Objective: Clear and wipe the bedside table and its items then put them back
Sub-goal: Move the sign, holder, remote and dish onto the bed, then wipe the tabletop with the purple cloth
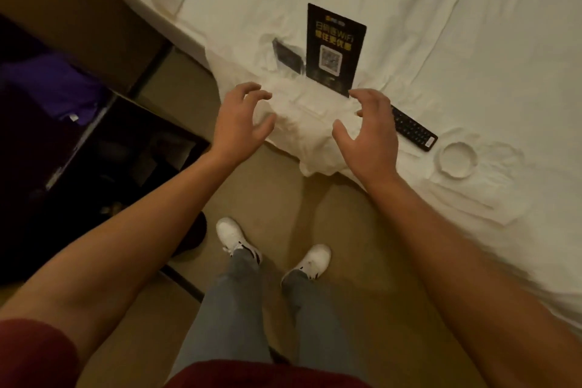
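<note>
Several bedside items lie on the white bed sheet (409,25). A black WiFi sign with a QR code (335,47) stands upright, with a smaller dark clear-framed stand (287,55) to its left. A white box-like object (307,110) lies at the bed's edge in front of the sign. My left hand (241,120) and my right hand (370,132) hover on either side of it, fingers spread and curved, holding nothing. A black remote control (414,129) lies just right of my right hand. A white round ashtray (458,159) sits further right.
A dark open cabinet or table (104,164) stands at the left, with purple cloth (53,85) above it. The tan floor (283,198) runs between it and the bed. My feet in white shoes (234,238) stand close to the bed's edge.
</note>
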